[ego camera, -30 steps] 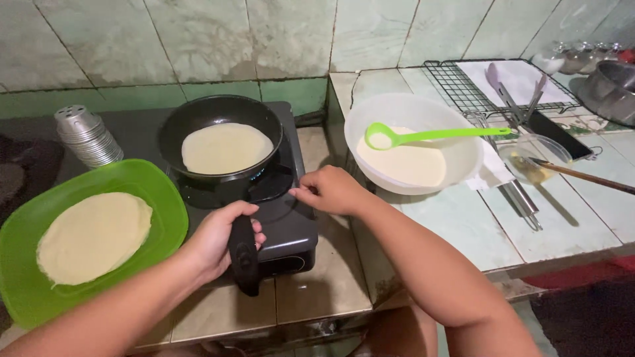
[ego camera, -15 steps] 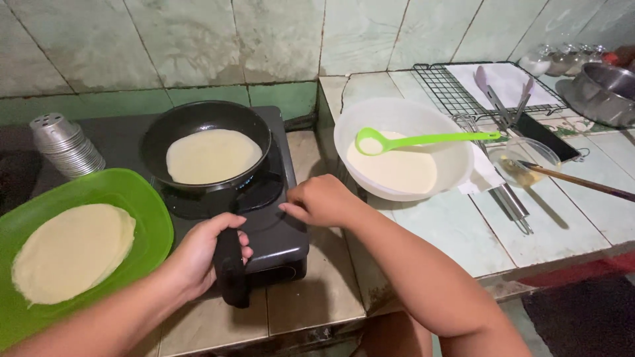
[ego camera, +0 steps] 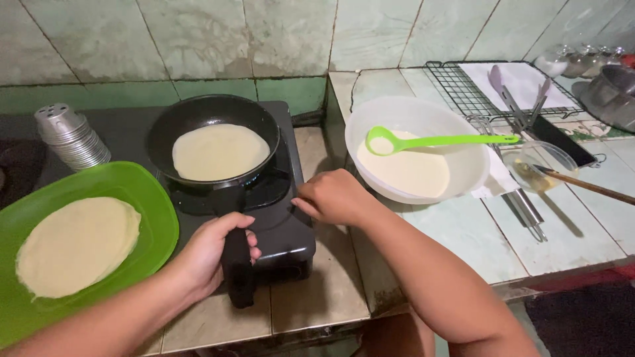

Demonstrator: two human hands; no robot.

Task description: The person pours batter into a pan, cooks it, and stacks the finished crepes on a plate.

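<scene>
My left hand (ego camera: 210, 252) grips the black handle (ego camera: 237, 264) of a black frying pan (ego camera: 170, 122) that sits on a small black stove (ego camera: 281, 218). A thin pale crepe (ego camera: 219, 151) lies flat in the pan. My right hand (ego camera: 336, 196) rests with curled fingers against the stove's right edge, holding nothing that I can see. Left of the pan, a green plate (ego camera: 149, 205) carries a stack of cooked crepes (ego camera: 76, 244).
A white bowl of batter (ego camera: 463, 129) with a green ladle (ego camera: 440, 140) stands right of the stove. Behind it lie a wire rack (ego camera: 463, 92) with tongs (ego camera: 509, 99), a small glass bowl (ego camera: 539, 162) and metal pots (ego camera: 612, 92). Stacked metal cups (ego camera: 69, 135) stand at the back left.
My view has shifted slightly. Both hands keep their places, the left on the pan handle and the right at the stove's edge.
</scene>
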